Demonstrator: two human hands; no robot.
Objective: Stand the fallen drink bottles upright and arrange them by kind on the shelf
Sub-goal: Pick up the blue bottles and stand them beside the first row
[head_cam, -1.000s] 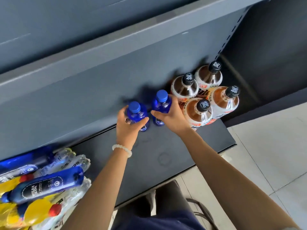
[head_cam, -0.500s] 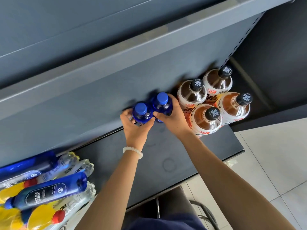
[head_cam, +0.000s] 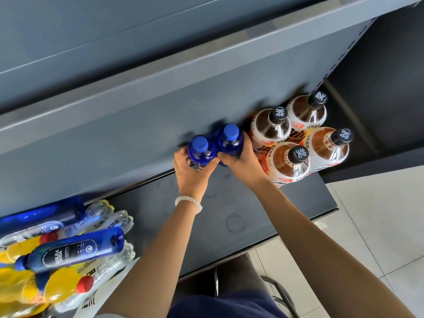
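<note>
**Two hands hold blue bottles upright on a shelf**

The left hand (head_cam: 191, 174) grips one upright blue bottle (head_cam: 202, 152), fingers curled round its body. The right hand (head_cam: 243, 160) grips a second blue bottle (head_cam: 230, 142) touching the first. Both stand at the back of the dark shelf (head_cam: 229, 216), just left of four upright brown drink bottles (head_cam: 298, 138). A heap of fallen bottles (head_cam: 64, 249) lies well apart, far left.

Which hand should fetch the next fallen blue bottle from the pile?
Left. The left hand is nearer the fallen blue plastic bottle in the left-side pile; the right hand would cross over.
</note>
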